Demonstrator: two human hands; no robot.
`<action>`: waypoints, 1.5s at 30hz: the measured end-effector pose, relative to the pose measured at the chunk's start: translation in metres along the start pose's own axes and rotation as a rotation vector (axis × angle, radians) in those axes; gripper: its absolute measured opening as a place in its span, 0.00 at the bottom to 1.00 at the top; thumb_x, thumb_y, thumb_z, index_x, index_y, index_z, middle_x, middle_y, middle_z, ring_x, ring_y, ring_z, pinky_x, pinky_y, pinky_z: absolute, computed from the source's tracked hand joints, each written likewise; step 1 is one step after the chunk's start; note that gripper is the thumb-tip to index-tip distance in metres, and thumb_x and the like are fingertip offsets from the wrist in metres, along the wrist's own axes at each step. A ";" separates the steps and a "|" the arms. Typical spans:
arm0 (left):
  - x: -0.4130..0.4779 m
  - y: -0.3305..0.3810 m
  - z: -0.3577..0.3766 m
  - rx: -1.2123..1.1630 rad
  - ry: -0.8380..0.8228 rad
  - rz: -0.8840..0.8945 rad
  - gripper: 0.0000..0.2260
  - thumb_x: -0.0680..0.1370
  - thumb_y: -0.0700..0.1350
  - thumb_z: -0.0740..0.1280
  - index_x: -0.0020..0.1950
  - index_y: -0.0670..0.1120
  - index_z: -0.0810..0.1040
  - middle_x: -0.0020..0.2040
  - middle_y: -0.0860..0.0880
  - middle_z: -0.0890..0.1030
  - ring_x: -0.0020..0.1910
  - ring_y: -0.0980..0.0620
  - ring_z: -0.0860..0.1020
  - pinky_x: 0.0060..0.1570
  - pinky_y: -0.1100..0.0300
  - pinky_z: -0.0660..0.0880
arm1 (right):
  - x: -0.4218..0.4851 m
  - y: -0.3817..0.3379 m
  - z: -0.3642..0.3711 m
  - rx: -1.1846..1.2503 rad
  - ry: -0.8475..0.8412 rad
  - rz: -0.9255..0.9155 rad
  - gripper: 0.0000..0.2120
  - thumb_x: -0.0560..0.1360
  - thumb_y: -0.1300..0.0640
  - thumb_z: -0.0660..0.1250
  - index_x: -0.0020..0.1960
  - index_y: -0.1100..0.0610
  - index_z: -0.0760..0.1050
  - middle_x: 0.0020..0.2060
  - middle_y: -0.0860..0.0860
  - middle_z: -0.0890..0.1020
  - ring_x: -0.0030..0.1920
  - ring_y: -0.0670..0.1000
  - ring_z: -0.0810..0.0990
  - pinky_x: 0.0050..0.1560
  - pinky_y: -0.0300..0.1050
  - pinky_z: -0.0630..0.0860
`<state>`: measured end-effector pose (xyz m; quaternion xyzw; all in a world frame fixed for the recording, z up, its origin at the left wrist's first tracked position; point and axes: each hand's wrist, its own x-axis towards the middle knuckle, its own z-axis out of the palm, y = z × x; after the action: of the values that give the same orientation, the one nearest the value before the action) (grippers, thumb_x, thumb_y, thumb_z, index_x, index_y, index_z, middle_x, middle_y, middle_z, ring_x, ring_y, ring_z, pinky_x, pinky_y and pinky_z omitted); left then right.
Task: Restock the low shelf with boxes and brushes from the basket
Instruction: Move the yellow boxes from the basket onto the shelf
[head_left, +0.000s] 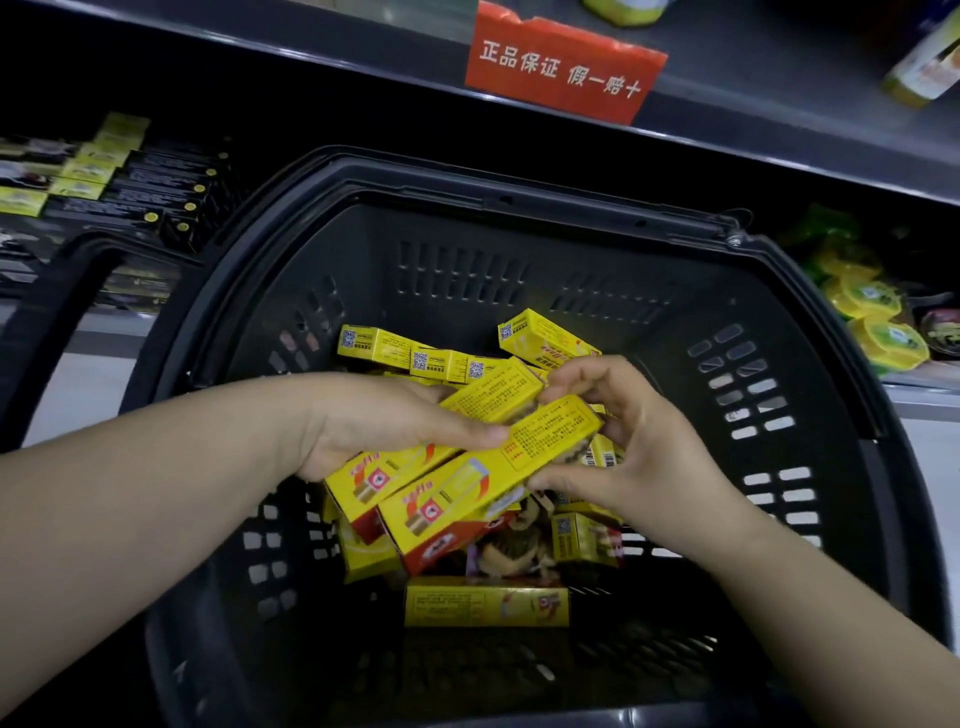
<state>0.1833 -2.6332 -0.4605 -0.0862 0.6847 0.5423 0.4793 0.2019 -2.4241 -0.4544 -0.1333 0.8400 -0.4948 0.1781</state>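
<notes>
A black plastic basket (810, 364) fills the view, with several yellow boxes (395, 353) lying loose inside it. Dark brush-like items (511, 551) show between the boxes near the bottom. My left hand (384, 421) grips one long yellow box (483, 400) from above, thumb across its top. My right hand (623, 431) pinches a second long yellow box (493, 478) between thumb and fingers at its far end. The two held boxes lie side by side, touching, above the pile.
The low shelf (119, 197) at the upper left holds rows of yellow and black boxes. A red sign (561, 67) hangs on the shelf edge above. Yellow round packs (872, 317) sit on the shelf at the right.
</notes>
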 end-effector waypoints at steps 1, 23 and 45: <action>-0.002 0.000 -0.001 -0.075 -0.027 -0.009 0.18 0.73 0.48 0.69 0.63 0.51 0.77 0.58 0.44 0.81 0.58 0.43 0.79 0.58 0.46 0.75 | 0.000 0.001 0.002 0.014 0.053 -0.012 0.31 0.58 0.50 0.78 0.57 0.46 0.69 0.55 0.43 0.76 0.59 0.45 0.75 0.60 0.48 0.74; -0.022 0.007 -0.027 -0.355 0.336 0.086 0.35 0.55 0.53 0.73 0.60 0.40 0.77 0.51 0.42 0.83 0.52 0.43 0.81 0.58 0.44 0.74 | 0.017 0.035 0.038 -0.279 -0.176 0.374 0.17 0.67 0.53 0.72 0.47 0.47 0.65 0.37 0.49 0.77 0.34 0.43 0.77 0.31 0.39 0.72; 0.005 0.002 0.006 -0.443 0.148 0.106 0.30 0.56 0.49 0.76 0.58 0.48 0.79 0.47 0.47 0.85 0.45 0.48 0.84 0.44 0.52 0.81 | 0.025 0.004 0.023 0.865 0.057 0.547 0.28 0.66 0.50 0.68 0.64 0.58 0.72 0.54 0.56 0.83 0.55 0.58 0.82 0.55 0.57 0.78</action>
<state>0.1830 -2.6259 -0.4625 -0.1927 0.5859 0.6959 0.3679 0.1894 -2.4506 -0.4721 0.1907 0.5669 -0.7360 0.3171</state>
